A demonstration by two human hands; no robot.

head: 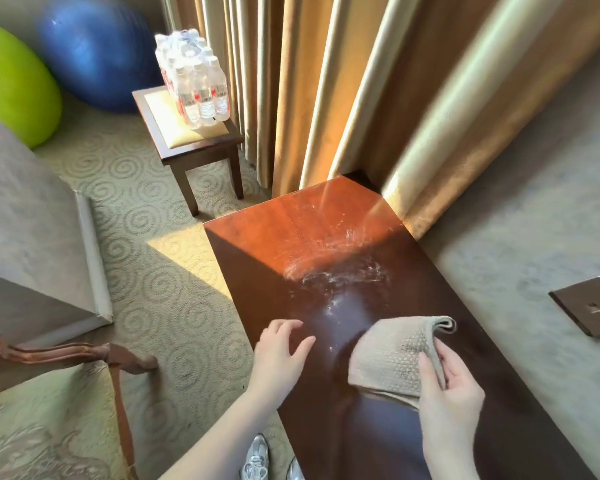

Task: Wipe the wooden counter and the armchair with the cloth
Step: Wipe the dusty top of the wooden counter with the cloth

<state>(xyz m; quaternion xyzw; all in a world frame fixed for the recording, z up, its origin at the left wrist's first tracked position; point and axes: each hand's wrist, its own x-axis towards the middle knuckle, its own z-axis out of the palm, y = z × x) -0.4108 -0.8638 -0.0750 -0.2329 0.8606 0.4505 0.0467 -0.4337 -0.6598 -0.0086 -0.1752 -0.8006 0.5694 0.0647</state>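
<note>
R hand (451,393) has fingers (430,375) pinching a folded cloth (395,355), held over the counter (326,237) w/ white smears mid-top. L hand (281,351) hovers at counter's left edge, fingers spread, holding nothing. Armchair (66,393) sits lower left.

— Where does the single head view look from?
— From above, forward and steeply down, close over the glossy reddish-brown wooden counter (343,265) (it runs from 6 toward 12 o'clock).
— And farther off?
— Tan pleated curtains (326,98) at 12, pale swirl-patterned carpet (160,258) at 9.
</note>
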